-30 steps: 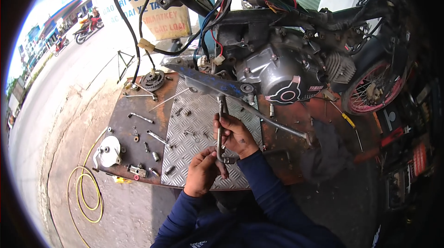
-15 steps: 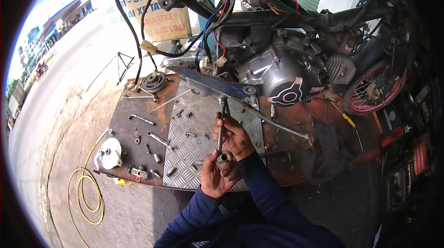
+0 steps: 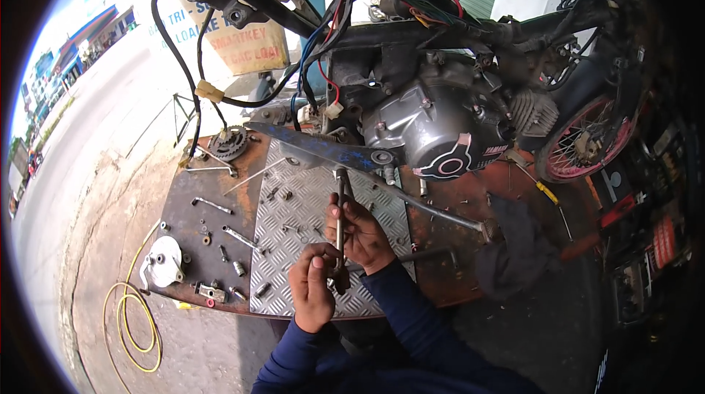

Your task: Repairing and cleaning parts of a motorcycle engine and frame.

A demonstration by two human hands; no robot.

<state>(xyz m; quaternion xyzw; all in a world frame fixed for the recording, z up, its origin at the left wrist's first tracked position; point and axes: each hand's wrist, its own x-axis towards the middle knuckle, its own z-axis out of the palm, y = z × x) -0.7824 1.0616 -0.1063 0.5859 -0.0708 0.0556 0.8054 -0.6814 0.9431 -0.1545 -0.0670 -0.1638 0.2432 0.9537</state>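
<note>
My left hand is closed around the lower end of an L-shaped metal wrench, which is largely covered by my fingers there. My right hand, just higher and to the right, grips the wrench's upright shaft. The wrench's upper end lies just below a dark metal bracket with blue marks; I cannot tell whether it touches it. Below my hands is a chequered steel plate scattered with small parts. Behind is a stripped motorcycle's grey engine, under a frame with loose wires.
The rusty work platform holds a white hub plate, a sprocket, sockets and loose tools. A dark cloth, screwdriver and tool case lie right. A yellow hose lies left; a road runs beyond.
The view has shifted, moving the scene slightly left and down. My left hand moved up and right along the wrench, then back left. Passing motorbikes have moved on down the road.
</note>
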